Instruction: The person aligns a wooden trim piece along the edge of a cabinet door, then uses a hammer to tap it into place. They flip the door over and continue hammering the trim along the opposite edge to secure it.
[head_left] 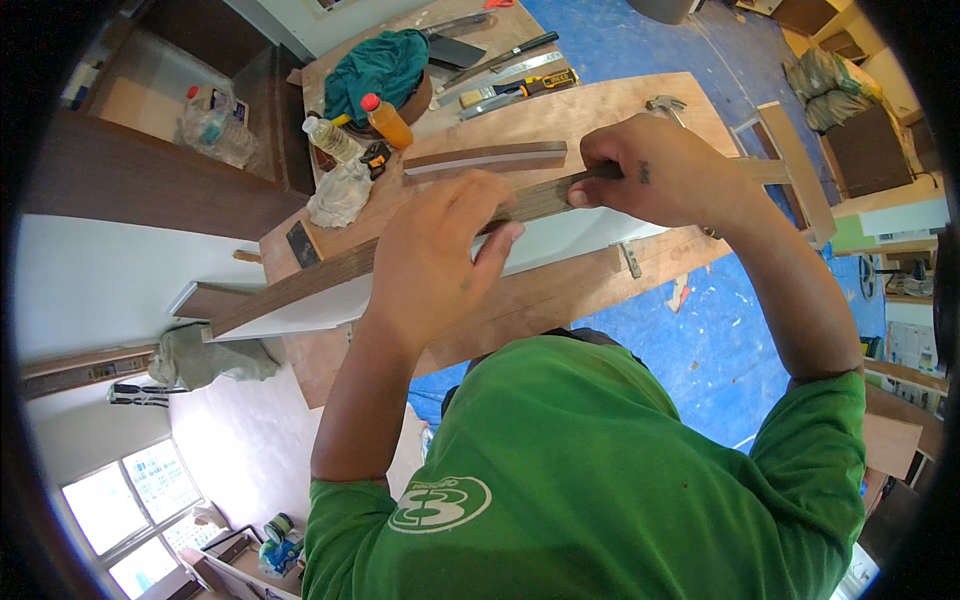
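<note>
A long board point(330, 285) with a brown wood-grain edge and white faces stands on edge across the plywood worktop. My left hand point(430, 250) bends over its top edge near the middle, thumb on the near side and fingers on the far side. Those fingers are slightly smeared, and a bit of something dark shows beneath them. Farther right, my right hand point(660, 170) is closed, pinching a dark thin piece point(603, 172) at the board's edge. Whether that piece is separate from the edge is hard to see. A shorter brown-edged strip point(485, 157) lies just beyond the board.
Past the board stand an orange bottle point(388, 122) and a clear bottle point(332, 140), near a tape measure point(376, 160) and a crumpled white bag point(341, 193). A utility knife point(545, 84), a brush and a hammer point(665, 106) lie on the plywood point(640, 105). Blue sheeting point(640, 345) covers the floor.
</note>
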